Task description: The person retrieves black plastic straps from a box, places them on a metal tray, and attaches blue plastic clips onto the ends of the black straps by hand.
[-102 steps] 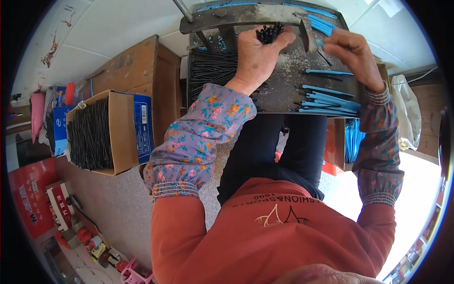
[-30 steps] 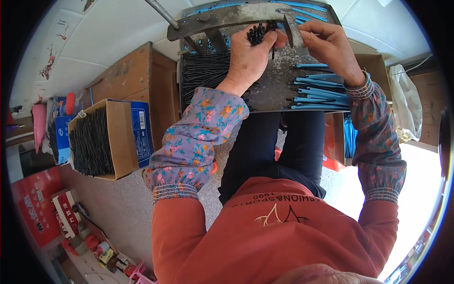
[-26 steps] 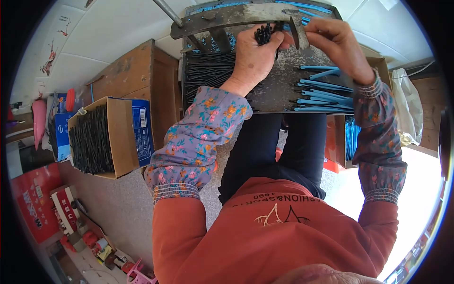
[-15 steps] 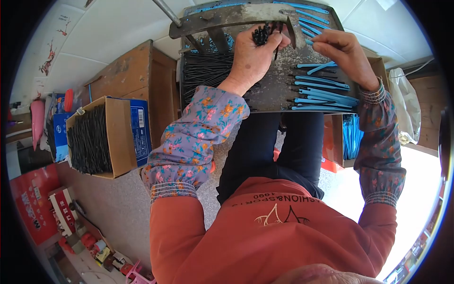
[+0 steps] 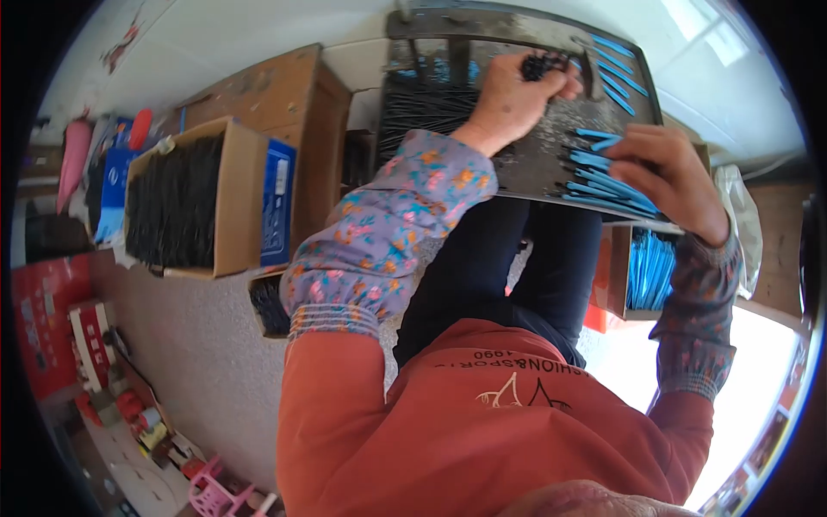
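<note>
My left hand [image 5: 521, 99] is closed round a bundle of thin black rods [image 5: 544, 65], their ends showing above the fingers. It is over the middle of a worn metal tray [image 5: 551, 129], beside a dark upright metal piece [image 5: 591, 73]. At the tray's right side, my right hand [image 5: 663, 172] has its fingers bent together on a slim blue handle [image 5: 606, 144], partly hidden by the fingertips. Below it lies a pile of blue handles with black ends [image 5: 607, 185]. More blue handles [image 5: 616, 65] lie spaced out at the upper right.
Many black rods [image 5: 426, 112] lie on the tray's left. A carton of black rods [image 5: 177, 198] stands at left beside a wooden cabinet [image 5: 250, 90]. Under the tray's right edge is a box of blue pieces [image 5: 650, 271]. A white bag [image 5: 741, 224] hangs at right.
My right hand has moved down from the upper blue handles to the pile nearer me. My left hand still grips the black rods. The camera view has shifted, with the tray now farther right.
</note>
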Motion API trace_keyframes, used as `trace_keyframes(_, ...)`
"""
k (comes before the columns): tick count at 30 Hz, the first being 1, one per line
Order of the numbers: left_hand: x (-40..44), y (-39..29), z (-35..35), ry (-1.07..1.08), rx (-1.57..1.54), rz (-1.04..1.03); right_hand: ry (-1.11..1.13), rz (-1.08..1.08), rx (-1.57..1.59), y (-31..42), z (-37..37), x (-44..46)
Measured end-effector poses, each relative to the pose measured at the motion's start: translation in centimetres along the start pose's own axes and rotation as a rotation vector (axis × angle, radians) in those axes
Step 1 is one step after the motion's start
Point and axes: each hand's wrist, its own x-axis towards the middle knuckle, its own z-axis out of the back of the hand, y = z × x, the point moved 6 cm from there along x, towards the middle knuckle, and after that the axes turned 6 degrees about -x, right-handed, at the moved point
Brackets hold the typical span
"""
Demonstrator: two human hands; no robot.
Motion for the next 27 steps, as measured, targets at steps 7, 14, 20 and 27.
trace_keyframes(7,-2.4,-14.6,3.6,-0.102,0.238,-0.553,-0.147,-0.098,0.103,2.0,1.5,-2.0)
trace_keyframes(14,0.1,-14.5,21.1,-0.783,0.607,-0.161,-0.13,-0.107,0.098,3.2,0.7,-1.3)
trace_keyframes(20,-2.3,-16.4,19.7,-0.855,0.381,-0.344,-0.25,-0.08,0.159,4.3,1.5,-2.5)
trace_keyframes(27,-12.3,-21.7,0.4,0.285,-0.199,-0.393,-0.288,0.07,0.206,5.0,0.5,-3.8)
